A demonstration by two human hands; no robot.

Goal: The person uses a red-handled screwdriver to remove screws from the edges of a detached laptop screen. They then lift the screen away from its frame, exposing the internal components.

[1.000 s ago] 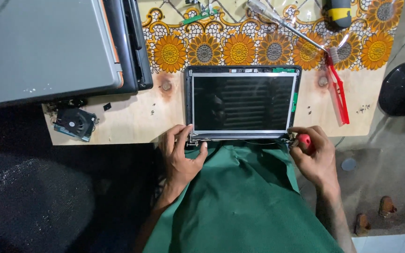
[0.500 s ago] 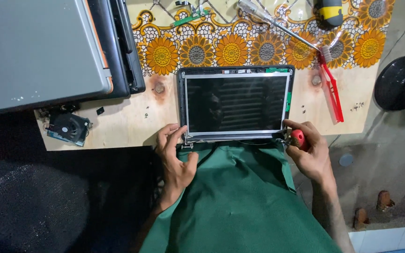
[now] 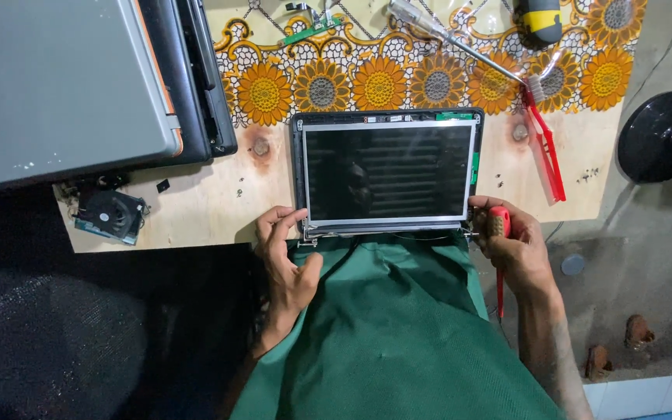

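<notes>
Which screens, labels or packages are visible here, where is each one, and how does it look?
Laptop screen panel: on the wooden board, between the left hand and right hand; rectangular, dark and unlit, silver frame, black back cover.
Closed laptops: stacked at upper left; grey lid, black edges.
No packages or readable labels.

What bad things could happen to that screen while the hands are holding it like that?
The laptop screen panel lies bare at the wooden board's near edge, so it might slide off. The right hand holds a red-handled screwdriver close to the panel; a slip might scratch it.
</notes>
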